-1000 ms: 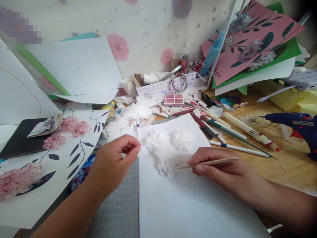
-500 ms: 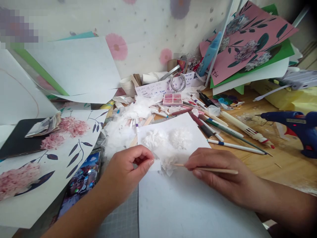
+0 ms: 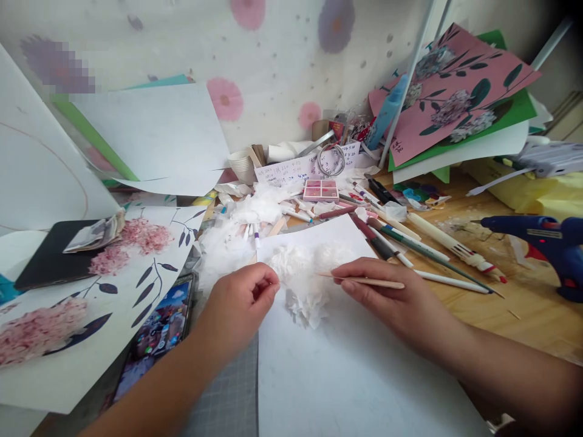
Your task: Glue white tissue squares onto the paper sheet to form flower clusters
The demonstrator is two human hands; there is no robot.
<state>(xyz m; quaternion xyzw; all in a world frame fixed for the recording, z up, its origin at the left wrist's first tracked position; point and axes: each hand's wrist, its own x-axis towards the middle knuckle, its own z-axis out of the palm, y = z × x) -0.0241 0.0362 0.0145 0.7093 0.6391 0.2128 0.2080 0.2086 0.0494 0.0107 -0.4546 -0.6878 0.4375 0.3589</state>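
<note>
Over the white paper sheet [image 3: 314,376], I have the left hand [image 3: 234,309] just beside the ruffled tissue clusters [image 3: 307,306], its thumb and forefinger drawn together (whether a scrap sits between them, I cannot tell from here); the right hand [image 3: 387,291] closes its fingertips round a slim wooden stick [image 3: 376,282], its tip held among the clusters; I read the step in hand as shaping or placing tissue layers, and, in my judgement, the next move calls for a light, exact touch with that tip and a steady left pinch. The three clusters lie on the upper part of the sheet, two side by side and one nearer me, all thin, crinkled and rounded, with frilled edges; the sheet is smooth and flat; loose white tissue [image 3: 259,206] heaps softly behind it; the wooden table [image 3: 537,303] shows warm grain beneath a hard, blue glue gun [image 3: 523,226]; the grey cutting mat [image 3: 228,394] looks firm and finely gridded.
</note>
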